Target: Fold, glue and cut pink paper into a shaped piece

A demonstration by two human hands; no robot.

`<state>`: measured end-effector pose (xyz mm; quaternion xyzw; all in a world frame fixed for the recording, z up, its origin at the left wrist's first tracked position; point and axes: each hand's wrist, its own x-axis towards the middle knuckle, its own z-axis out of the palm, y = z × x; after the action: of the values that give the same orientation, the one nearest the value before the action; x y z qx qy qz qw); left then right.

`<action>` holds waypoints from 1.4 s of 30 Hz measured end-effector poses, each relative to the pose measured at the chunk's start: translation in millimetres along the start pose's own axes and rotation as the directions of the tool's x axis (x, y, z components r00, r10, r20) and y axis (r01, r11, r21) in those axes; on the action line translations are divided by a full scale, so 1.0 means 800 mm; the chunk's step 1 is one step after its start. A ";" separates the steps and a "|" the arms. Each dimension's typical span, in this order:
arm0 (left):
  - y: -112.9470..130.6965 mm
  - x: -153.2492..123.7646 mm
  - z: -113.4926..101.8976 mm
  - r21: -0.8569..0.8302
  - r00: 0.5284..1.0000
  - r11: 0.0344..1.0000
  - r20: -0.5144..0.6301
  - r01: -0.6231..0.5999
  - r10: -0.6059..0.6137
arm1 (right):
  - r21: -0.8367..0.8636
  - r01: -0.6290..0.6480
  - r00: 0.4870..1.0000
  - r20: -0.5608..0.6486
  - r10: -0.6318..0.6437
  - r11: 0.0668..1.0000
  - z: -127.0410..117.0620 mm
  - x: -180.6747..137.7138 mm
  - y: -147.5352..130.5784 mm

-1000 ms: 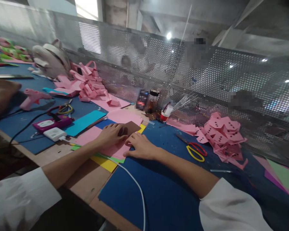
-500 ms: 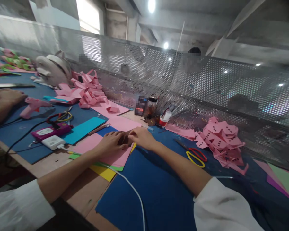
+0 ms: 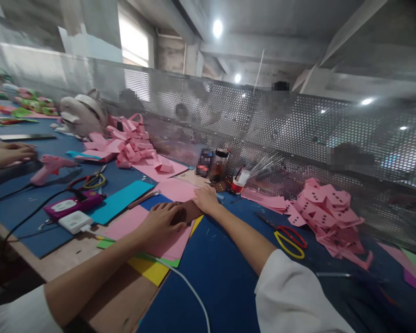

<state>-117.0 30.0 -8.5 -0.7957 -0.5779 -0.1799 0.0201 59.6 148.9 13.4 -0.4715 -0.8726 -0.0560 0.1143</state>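
A brown strip (image 3: 193, 211), apparently paper, lies across a pink sheet (image 3: 173, 244) on top of several coloured sheets. At its near end my left hand (image 3: 162, 225) rests on the pink sheet, fingers bent and thumb pressed against the strip. My right hand (image 3: 205, 200) is at the strip's far end, closed over it; its fingertips are partly hidden. A bare stretch of the strip shows between the two hands. Beneath the pink sheet, green and yellow sheets (image 3: 149, 270) stick out.
Left are a cyan sheet (image 3: 123, 200), a purple power strip (image 3: 71, 206), a white charger (image 3: 74, 222) with a cable, a pink glue gun (image 3: 48, 169) and another person's hand (image 3: 12, 155). Scissors (image 3: 289, 240) and dotted pink pieces (image 3: 327, 208) lie right. A cup (image 3: 238, 182) stands near the mesh divider.
My right hand has moved away from my left along the strip, uncovering more of it. My left hand stays on the pink sheet. The camera has tilted up slightly.
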 end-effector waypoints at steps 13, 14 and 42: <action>-0.002 -0.003 0.005 0.064 0.998 0.996 -0.024 -0.057 0.059 | 0.039 -0.049 0.998 -0.037 0.051 0.998 0.021 0.019 0.001; -0.001 -0.003 0.005 0.068 0.997 0.995 -0.023 -0.067 0.068 | 0.053 -0.048 0.998 -0.041 0.050 0.997 0.020 0.019 0.001; -0.005 -0.007 0.003 0.176 0.963 0.947 0.019 -0.269 0.270 | 0.817 -0.296 0.834 -0.032 0.551 0.495 0.038 0.077 0.017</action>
<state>-121.4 26.4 -12.9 -0.8618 -0.4774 -0.1257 0.1165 34.0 212.4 -0.9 -0.5605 -0.6345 0.2929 0.4445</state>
